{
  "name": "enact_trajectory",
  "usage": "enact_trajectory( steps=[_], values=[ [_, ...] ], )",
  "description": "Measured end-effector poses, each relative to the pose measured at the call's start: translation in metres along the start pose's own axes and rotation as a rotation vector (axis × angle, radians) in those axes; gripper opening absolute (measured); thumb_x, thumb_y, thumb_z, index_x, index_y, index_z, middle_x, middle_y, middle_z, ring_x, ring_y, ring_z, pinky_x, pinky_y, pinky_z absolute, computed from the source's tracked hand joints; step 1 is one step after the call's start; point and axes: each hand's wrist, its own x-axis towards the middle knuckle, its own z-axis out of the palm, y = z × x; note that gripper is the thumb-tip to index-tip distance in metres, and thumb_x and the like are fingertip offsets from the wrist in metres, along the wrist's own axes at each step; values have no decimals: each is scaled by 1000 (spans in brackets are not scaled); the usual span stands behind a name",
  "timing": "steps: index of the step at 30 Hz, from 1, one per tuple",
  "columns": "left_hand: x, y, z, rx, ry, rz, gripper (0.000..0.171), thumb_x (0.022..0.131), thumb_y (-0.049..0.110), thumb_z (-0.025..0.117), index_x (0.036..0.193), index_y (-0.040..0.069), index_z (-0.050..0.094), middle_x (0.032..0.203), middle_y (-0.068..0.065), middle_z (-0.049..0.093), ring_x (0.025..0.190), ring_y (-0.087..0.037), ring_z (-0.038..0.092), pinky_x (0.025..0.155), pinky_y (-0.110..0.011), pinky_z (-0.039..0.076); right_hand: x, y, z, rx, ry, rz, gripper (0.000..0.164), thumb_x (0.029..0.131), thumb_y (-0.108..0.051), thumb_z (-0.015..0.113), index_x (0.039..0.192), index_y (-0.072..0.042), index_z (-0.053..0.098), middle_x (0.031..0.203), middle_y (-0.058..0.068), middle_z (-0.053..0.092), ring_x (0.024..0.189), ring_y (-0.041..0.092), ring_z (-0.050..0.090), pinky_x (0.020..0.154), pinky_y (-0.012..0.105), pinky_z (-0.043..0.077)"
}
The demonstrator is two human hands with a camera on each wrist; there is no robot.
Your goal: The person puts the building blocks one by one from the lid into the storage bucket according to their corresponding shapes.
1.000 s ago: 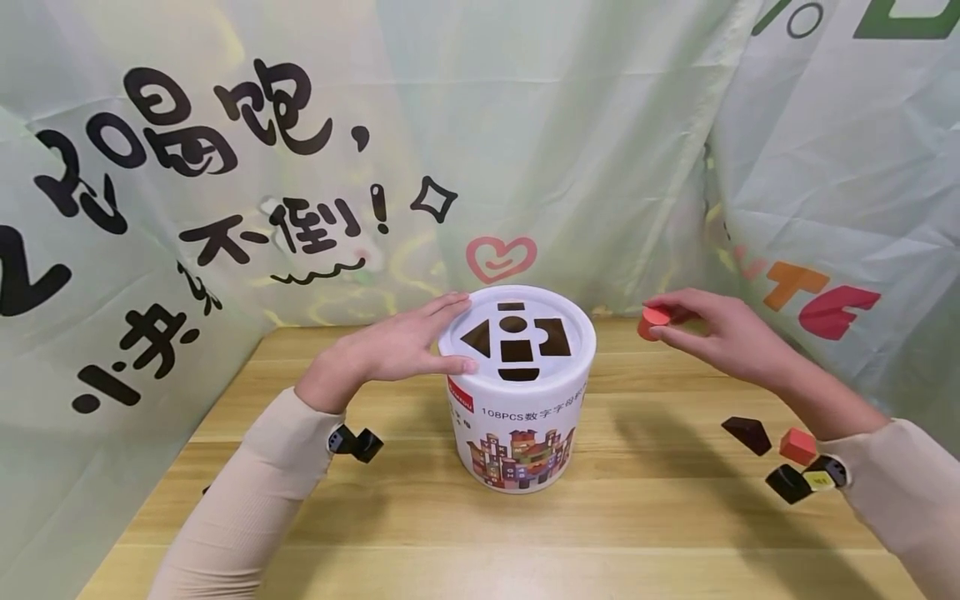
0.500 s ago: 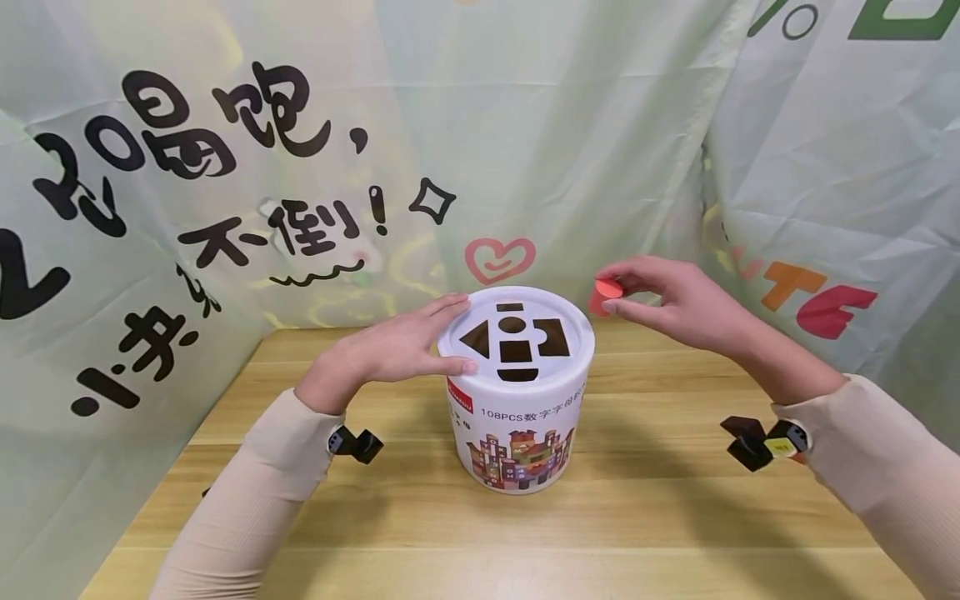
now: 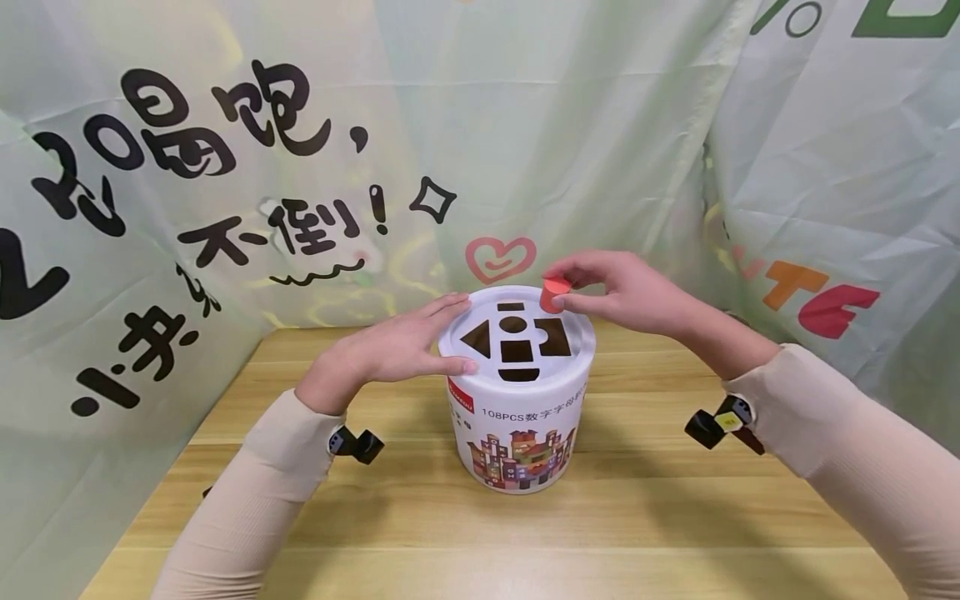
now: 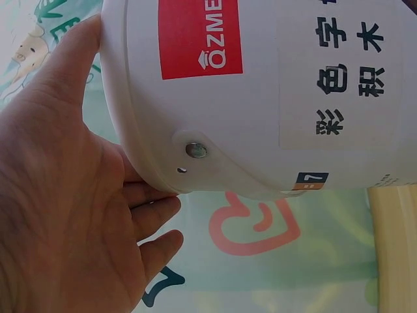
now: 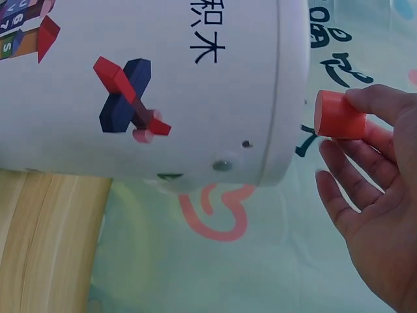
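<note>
A white block bucket with printed sides stands upright on the wooden table. Its lid has several shaped holes, among them a triangle, a circle and a square. On the lid's left rim rests my left hand, thumb on top and fingers extended along the rim. Thumb and fingers of my right hand pinch a red cylinder block over the lid's right back part. In the right wrist view the cylinder is apart from the bucket's rim, and the remaining fingers are loosely bent.
Behind the right wrist camera, a dark block on the table is mostly hidden. Near the table's left edge, a small dark thing shows beside the left sleeve. Printed cloth hangs behind and at both sides.
My right hand has carried the red cylinder block leftward, from beside the bucket to over its lid. The left hand and the bucket stay put. The red block on the table is now hidden.
</note>
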Motion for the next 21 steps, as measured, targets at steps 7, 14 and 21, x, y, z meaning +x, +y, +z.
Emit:
enact_trajectory(
  steps=[7, 14, 21],
  values=[
    [0, -1, 0, 4, 0, 0, 104, 82, 79, 49, 158, 17, 16, 163, 2, 8, 148, -18, 11, 115, -46, 22, 14, -1, 12, 95, -38, 7, 32, 92, -21, 70, 121, -9, 66, 108, 2, 69, 101, 17, 64, 90, 44, 49],
    [-1, 0, -1, -6, -7, -5, 104, 81, 80, 49, 158, 18, 15, 163, 3, 8, 148, -20, 13, 114, -48, 23, 26, 0, 26, 162, -87, 6, 37, 93, -18, 70, 125, -2, 63, 105, 5, 69, 94, 18, 65, 86, 41, 50],
    [-1, 1, -1, -9, -8, -7, 103, 82, 79, 49, 158, 18, 16, 163, 3, 7, 147, -21, 13, 114, -49, 23, 32, 3, 35, 192, -100, 45, 39, 93, -18, 70, 127, -1, 61, 106, 7, 68, 95, 20, 64, 86, 40, 51]
  ],
)
